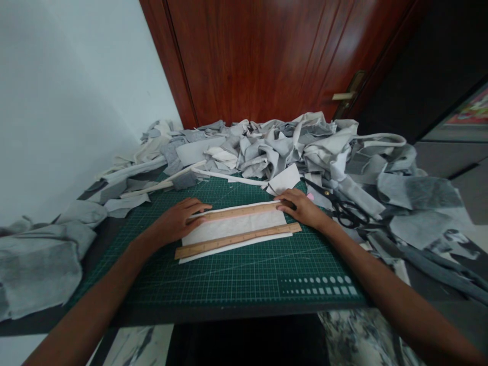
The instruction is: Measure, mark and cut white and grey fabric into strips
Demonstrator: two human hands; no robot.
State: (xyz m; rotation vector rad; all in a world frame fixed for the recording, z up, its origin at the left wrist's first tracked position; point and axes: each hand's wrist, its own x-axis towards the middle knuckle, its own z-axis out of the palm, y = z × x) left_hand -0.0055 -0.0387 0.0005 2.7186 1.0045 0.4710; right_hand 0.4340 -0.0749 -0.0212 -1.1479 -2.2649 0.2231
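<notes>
A piece of white fabric point(238, 225) lies on the green cutting mat point(229, 282), with two wooden rulers across it. The upper ruler point(242, 210) runs along the far edge, where a strip of fabric shows behind it and a thin pink line in front. My left hand point(176, 219) grips this ruler's left end, thumb on the near side and fingers on the far side. At its right end, my right hand point(299, 206) holds it between thumb and curled fingers. The lower ruler point(238, 241) rests near the close edge, touched by neither hand.
Heaped grey and white fabric scraps point(267, 147) line the back of the table and both sides. Black-handled scissors point(341, 206) lie right of my right hand. Folded grey cloth point(41, 264) sits at the left edge. Behind stands a brown wooden door point(259, 61).
</notes>
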